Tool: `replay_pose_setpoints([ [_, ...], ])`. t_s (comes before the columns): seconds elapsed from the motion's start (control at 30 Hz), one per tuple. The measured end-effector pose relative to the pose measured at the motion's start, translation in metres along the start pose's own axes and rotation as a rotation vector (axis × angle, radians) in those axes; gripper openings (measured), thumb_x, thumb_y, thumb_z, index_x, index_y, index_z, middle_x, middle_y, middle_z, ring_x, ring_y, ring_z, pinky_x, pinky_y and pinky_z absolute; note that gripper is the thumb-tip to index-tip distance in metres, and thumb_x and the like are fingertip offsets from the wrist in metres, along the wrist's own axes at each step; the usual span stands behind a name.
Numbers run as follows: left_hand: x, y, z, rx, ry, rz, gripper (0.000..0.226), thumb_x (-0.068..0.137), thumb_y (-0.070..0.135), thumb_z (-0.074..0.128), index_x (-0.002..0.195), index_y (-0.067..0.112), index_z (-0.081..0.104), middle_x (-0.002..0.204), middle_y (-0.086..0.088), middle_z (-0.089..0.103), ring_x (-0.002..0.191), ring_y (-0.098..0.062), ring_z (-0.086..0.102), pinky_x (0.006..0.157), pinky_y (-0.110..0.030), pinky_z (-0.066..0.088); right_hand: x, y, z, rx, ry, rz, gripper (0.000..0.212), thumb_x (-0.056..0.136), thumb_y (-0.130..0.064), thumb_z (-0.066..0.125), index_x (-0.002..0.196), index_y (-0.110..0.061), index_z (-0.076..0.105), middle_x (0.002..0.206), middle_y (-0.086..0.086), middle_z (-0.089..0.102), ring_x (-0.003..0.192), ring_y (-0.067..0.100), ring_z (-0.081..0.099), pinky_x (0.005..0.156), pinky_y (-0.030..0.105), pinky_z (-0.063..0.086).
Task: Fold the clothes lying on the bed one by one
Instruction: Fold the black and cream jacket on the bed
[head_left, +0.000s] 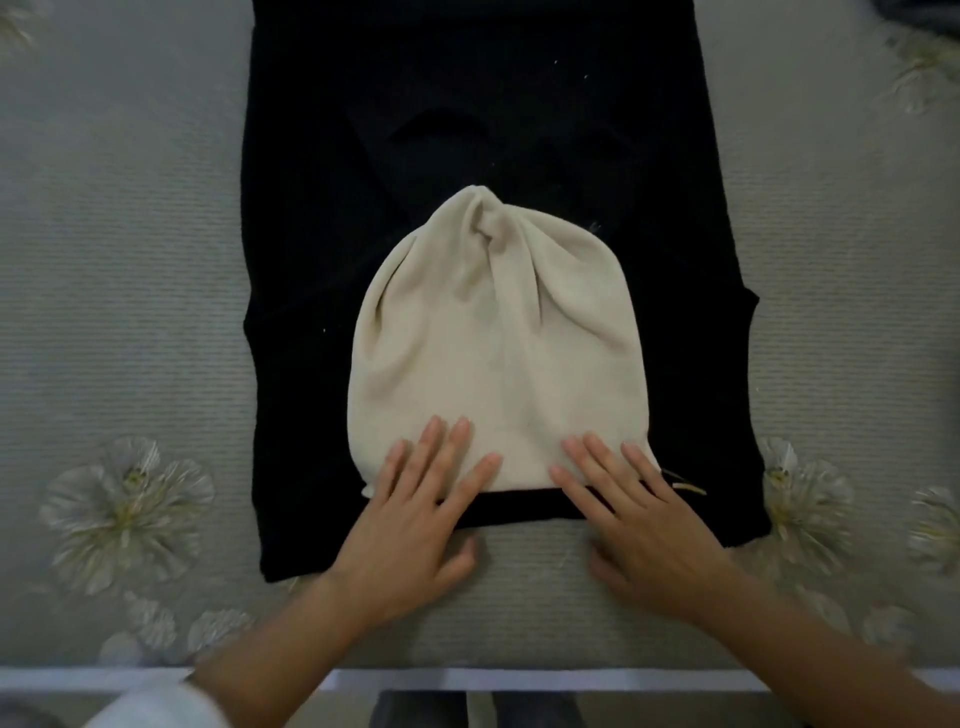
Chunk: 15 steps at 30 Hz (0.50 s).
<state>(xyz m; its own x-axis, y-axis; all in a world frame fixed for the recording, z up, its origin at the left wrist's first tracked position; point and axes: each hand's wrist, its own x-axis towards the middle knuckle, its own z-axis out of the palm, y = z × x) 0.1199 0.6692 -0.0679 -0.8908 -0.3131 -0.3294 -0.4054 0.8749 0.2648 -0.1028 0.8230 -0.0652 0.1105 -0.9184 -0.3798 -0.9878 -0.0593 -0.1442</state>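
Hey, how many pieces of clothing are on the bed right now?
2. A cream hat lies on a black garment spread across the bed. At the top right corner, dark fabric may be a third.

The bed (104, 312), grey and ribbed, is printed with pale flowers (124, 514) (clusters sit left of the left grip (410, 525) and right of the right grip (644, 525)). Directly on it lies a black garment (467, 130), spread flat beyond both grips.

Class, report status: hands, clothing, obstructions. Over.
Hands open: left hand, right hand flat on cream hat, near edge. Hat lies on black garment. No obstruction seen.
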Motion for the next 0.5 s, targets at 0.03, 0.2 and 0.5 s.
replay_pose_setpoints([
  [0.03, -0.001, -0.002, 0.002, 0.018, -0.011, -0.013, 0.086, 0.079, 0.048, 0.055, 0.153, 0.02, 0.019, 0.159, -0.018, 0.01, 0.145, -0.038, 0.007, 0.116, -0.052, 0.008, 0.0, 0.0, 0.001, -0.027, -0.014, 0.018, 0.079, 0.077, -0.031, 0.055, 0.149, -0.011, 0.03, 0.156, 0.016, 0.021, 0.145, 0.031, 0.019, 0.114, 0.049, 0.019],
  [0.2, 0.013, -0.003, 0.001, 0.094, -0.097, -0.17, 0.101, 0.085, 0.031, 0.056, 0.148, 0.024, -0.023, 0.151, -0.02, -0.031, 0.137, -0.045, -0.028, 0.111, -0.052, -0.016, 0.025, 0.0, -0.011, -0.079, -0.055, 0.165, 0.085, 0.067, -0.025, 0.076, 0.143, -0.006, 0.041, 0.148, 0.022, 0.036, 0.137, 0.037, 0.036, 0.113, 0.053, 0.029],
  [0.5, 0.021, 0.011, -0.039, 0.142, -0.274, -0.211, 0.076, 0.092, -0.001, 0.042, 0.151, 0.014, -0.003, 0.157, -0.025, -0.001, 0.143, -0.043, 0.013, 0.114, -0.047, 0.026, 0.027, 0.011, -0.042, 0.341, -0.178, 0.246, 0.059, 0.097, -0.016, 0.04, 0.152, -0.023, 0.02, 0.158, 0.005, 0.023, 0.145, 0.02, 0.022, 0.115, 0.03, 0.02],
])
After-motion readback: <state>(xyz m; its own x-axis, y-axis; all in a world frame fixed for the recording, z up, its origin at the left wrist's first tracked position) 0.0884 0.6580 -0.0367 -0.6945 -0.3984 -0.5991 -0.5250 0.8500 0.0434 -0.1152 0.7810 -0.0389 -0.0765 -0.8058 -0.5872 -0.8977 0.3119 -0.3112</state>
